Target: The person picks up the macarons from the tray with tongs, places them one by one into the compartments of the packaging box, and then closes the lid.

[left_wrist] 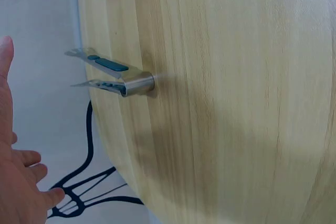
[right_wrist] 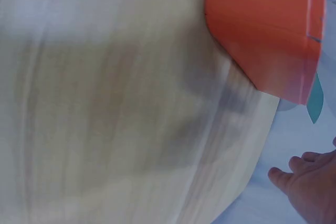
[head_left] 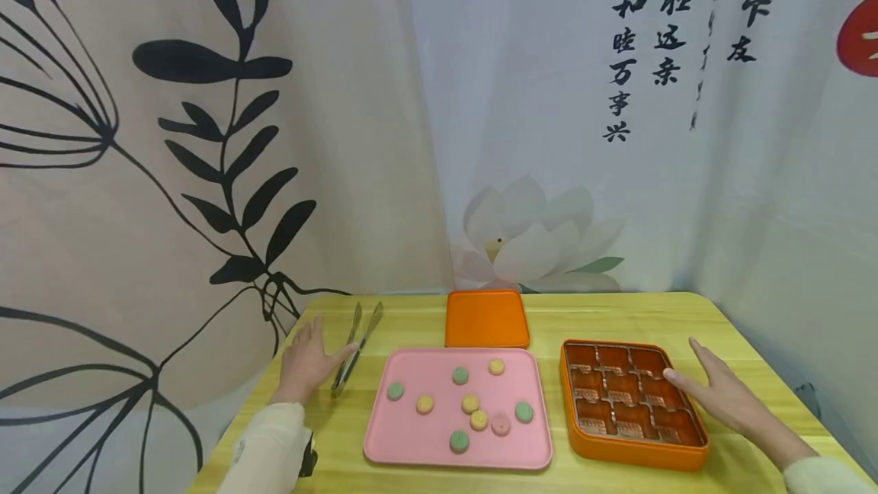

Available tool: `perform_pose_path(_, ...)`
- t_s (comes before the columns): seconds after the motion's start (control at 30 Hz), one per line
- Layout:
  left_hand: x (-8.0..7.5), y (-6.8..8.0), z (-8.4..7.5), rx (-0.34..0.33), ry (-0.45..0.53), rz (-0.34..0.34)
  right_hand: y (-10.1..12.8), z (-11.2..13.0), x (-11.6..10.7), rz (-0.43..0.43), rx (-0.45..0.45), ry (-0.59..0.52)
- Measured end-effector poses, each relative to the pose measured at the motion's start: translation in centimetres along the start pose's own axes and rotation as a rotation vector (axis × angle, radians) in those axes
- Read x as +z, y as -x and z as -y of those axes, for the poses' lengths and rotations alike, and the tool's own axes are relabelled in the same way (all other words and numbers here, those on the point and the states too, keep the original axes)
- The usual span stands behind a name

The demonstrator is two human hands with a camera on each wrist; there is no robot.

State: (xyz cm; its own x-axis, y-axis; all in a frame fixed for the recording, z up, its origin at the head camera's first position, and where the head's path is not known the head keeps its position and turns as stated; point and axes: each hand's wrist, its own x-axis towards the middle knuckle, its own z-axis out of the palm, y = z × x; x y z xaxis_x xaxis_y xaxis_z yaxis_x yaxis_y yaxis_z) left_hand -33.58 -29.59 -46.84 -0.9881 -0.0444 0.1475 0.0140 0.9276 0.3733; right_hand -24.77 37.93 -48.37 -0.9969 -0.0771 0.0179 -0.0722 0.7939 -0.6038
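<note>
1. Metal tongs (left_wrist: 137, 84) are lying on the tabletop (head_left: 339, 444), left of the pink tray (head_left: 411, 444); likely light, springy, slick; dark inlays (left_wrist: 111, 65) along the arms are offering the best grip.
2. Left hand (head_left: 306, 364) is hovering near them, fingers spread, holding nothing.
3. Orange box (head_left: 638, 454) is sitting right of the tray; probably light, fairly stiff; opposite side walls are looking surest for lifting.
4. Right hand (head_left: 723, 395) is hovering alongside, fingers extended, gripping nothing; can't tell whether its thumb is touching the rim.
</note>
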Motion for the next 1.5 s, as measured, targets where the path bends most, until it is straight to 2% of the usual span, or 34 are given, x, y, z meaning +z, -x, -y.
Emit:
perform_pose_path(0.3, 0.4, 0.3, 0.0, -0.021, 0.053, 0.015, 0.5, 0.0, 0.5, 0.084, 0.054, -0.065)
perform_pose_path(0.53, 0.6, 0.4, 0.2, -0.066, 0.170, 0.021, 0.9, 0.1, 0.8, 0.144, 0.096, -0.142)
perform_pose_path(0.73, 1.1, 0.1, 0.6, -0.096, 0.239, 0.037, 1.2, -0.1, 1.2, 0.162, 0.107, -0.190)
perform_pose_path(0.9, 1.6, 0.2, 0.3, -0.113, 0.287, 0.048, 1.6, -0.2, 1.4, 0.165, 0.128, -0.218)
perform_pose_path(1.17, 2.4, 0.2, 0.1, -0.142, 0.335, 0.069, 2.1, -0.6, 1.9, 0.175, 0.101, -0.232)
perform_pose_path(1.5, 3.5, 0.0, 0.6, -0.157, 0.415, 0.062, 2.7, -1.3, 2.4, 0.174, 0.068, -0.273)
